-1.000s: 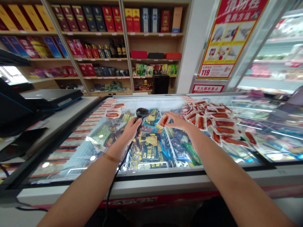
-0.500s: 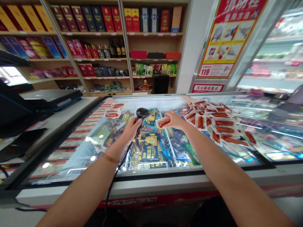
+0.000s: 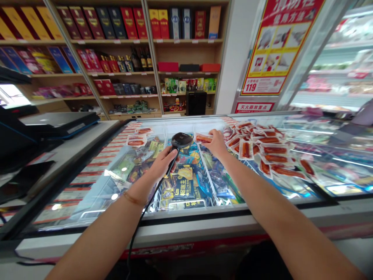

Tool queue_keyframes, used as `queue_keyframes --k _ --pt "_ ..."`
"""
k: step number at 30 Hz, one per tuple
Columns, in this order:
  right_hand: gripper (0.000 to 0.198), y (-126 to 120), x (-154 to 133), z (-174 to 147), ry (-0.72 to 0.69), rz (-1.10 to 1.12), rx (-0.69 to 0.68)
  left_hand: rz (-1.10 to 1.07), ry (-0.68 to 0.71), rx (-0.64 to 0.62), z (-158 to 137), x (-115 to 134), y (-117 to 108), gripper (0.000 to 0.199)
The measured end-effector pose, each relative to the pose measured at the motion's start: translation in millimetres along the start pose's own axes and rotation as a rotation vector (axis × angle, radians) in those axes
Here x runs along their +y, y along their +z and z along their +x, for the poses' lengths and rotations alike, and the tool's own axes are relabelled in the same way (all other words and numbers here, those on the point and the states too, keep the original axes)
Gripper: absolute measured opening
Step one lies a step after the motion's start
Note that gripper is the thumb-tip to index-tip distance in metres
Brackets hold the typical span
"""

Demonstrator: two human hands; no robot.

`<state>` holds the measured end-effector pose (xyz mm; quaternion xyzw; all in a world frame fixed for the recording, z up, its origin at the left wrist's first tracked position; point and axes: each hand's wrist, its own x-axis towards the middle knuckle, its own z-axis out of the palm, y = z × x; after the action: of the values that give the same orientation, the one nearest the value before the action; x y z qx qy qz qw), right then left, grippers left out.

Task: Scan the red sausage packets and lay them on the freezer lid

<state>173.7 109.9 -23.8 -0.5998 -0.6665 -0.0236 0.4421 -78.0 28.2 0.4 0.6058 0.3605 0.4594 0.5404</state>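
My left hand (image 3: pixel 164 161) is wrapped round the handle of a black corded barcode scanner (image 3: pixel 181 140), its head pointing right. Between the thumb and fingers of my right hand (image 3: pixel 217 143) is a clear packet of sausage (image 3: pixel 203 138), close to the scanner's head. Both hands are above the glass lid of a chest freezer. To the right, a pile of similar sausage packets (image 3: pixel 274 150) lies on the glass. On the left, a few more sausage packets (image 3: pixel 136 140) lie apart from the pile. The scanner's cord runs down past my left forearm.
Frozen packs (image 3: pixel 186 182) in wire baskets show beneath the glass. A flat scale (image 3: pixel 61 118) stands on the counter at left. Shelves (image 3: pixel 116 41) with boxes and bottles line the back, and a glass-fronted display (image 3: pixel 344 74) is at right.
The scanner has been lifted and turned to the right, towards the sausage packet. My right hand has raised that packet slightly and tipped it. The view has shifted a little.
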Motion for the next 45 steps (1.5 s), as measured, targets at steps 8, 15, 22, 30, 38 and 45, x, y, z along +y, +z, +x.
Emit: queue_keyframes --k 8,15,22,30,38,45 --pt "0.037 -10.1 -17.7 -1.4 0.032 -0.033 0.027 0.026 0.019 -0.09 -7.5 8.1 5.8 0.043" --pt "0.036 -8.0 -15.7 -1.9 0.028 0.008 0.06 0.038 -0.011 -0.088 -7.6 6.1 6.5 0.042" --pt "0.036 -9.7 -18.2 -2.2 0.032 -0.003 0.062 0.026 -0.023 -0.086 -8.3 6.6 7.2 0.041" --pt "0.034 -2.1 -15.7 -6.4 -0.009 0.008 0.089 0.049 -0.029 0.005 -2.4 5.5 1.8 0.046" --pt "0.03 27.4 -22.5 18.6 -0.034 0.106 -0.089 0.285 0.006 0.641 11.0 26.0 -64.2 0.028" --pt "0.037 107.6 -105.5 69.2 -0.105 0.059 -0.224 0.267 0.117 0.959 -0.2 31.7 -129.9 0.026"
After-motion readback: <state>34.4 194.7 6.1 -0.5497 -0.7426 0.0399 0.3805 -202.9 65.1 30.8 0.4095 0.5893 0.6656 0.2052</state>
